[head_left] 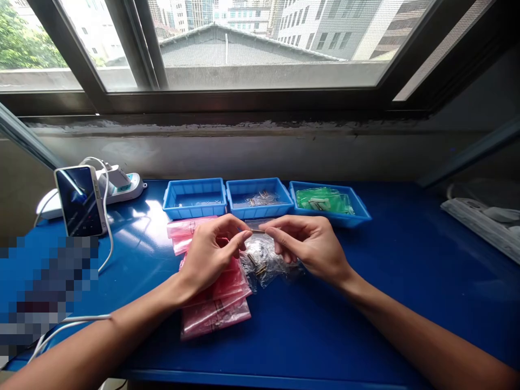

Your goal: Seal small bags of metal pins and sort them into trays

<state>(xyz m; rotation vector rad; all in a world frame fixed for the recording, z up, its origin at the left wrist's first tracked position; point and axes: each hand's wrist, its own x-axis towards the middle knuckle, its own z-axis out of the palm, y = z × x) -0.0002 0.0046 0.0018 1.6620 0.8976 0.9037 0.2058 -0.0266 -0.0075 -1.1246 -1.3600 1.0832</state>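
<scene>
A small slim metal part (257, 231) sits between the fingertips of my left hand (212, 255) and my right hand (306, 245), and both hands pinch it at its ends. Just below lies a clear plastic bag (260, 262) holding several small metal parts. A stack of pink plastic bags (215, 317) lies under my left hand and wrist. Three blue plastic trays stand beyond my hands: the left one (194, 199) holds a few small pieces, the middle one (259, 197) holds small metal parts, and the right one (330, 203) holds green plastic bags.
The blue tabletop (398, 303) ends at a wall below a window (264, 43). On the left, a phone (79, 200) leans by a power strip (122, 187) with white cables. Another white power strip (483, 222) sits at the right. A pixelated patch covers the lower left.
</scene>
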